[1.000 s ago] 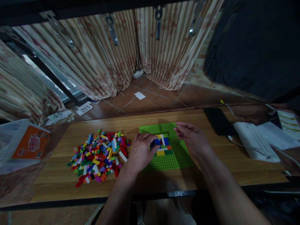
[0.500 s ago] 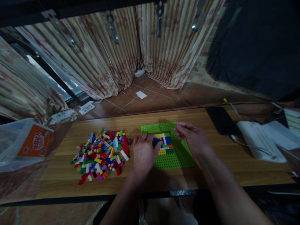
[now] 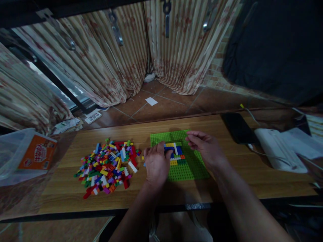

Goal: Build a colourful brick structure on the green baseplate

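A green studded baseplate (image 3: 188,171) lies on the wooden table, with a low cluster of toy bricks (image 3: 178,150) in blue, white, yellow, orange and green fixed near its middle. My left hand (image 3: 156,160) covers the left side of that cluster. Its thumb and fingers close around a blue brick (image 3: 168,152) at the cluster's left part; whether the brick is seated cannot be told. Over the plate's right side is my right hand (image 3: 205,146), its thumb and fingertips pinched together. Anything between those fingertips is hidden.
A pile of loose mixed bricks (image 3: 108,168) spreads across the table's left half. To the right lie a black phone (image 3: 238,128), a white device (image 3: 279,151) with cables, and papers (image 3: 300,143). A clear plastic bin (image 3: 10,154) with an orange label stands at the far left.
My left hand has shifted slightly right and its fingers have drawn in around the blue brick. The right hand keeps its pinch almost in place; the whole view has moved a little.
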Available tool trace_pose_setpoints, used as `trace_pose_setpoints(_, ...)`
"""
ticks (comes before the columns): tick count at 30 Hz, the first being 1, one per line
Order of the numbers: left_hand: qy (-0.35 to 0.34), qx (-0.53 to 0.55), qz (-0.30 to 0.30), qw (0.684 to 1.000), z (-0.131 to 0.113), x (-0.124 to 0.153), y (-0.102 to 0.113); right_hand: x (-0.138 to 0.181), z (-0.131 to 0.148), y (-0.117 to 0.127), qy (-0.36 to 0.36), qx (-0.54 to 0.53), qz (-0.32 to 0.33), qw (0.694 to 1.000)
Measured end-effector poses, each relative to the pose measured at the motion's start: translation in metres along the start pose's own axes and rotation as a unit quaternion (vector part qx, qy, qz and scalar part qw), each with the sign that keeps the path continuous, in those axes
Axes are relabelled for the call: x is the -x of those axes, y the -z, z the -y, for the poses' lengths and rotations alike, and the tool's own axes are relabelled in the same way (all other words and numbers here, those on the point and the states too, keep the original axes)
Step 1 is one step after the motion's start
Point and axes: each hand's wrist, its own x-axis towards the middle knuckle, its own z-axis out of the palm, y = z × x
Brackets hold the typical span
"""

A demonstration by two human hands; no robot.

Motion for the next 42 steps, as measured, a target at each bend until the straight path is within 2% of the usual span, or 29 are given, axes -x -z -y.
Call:
trace_pose_setpoints(4,-0.004,0.012,0.002,1.0,0.0,0.002,0.001,0.0,-0.007,-0.002,0.061,0.156,0.0,0.986)
trace_pose_setpoints(8,-0.016,0.029,-0.003,0.999,0.0,0.003,-0.002,0.003,-0.016,-0.008,0.121,0.334,0.015,0.935)
trace_pose_setpoints(11,-0.021,0.039,-0.002,0.999,0.0,0.002,-0.003,0.006,-0.02,-0.012,0.129,0.405,0.026,0.905)
trace_pose_setpoints(30,-0.047,0.044,0.014,0.998,0.004,0.001,0.001,0.004,-0.022,-0.01,0.142,0.418,0.031,0.897)
trace_pose_setpoints(42,-0.057,0.048,0.025,0.997,0.009,-0.002,0.007,0.004,-0.021,-0.011,0.122,0.413,0.036,0.902)
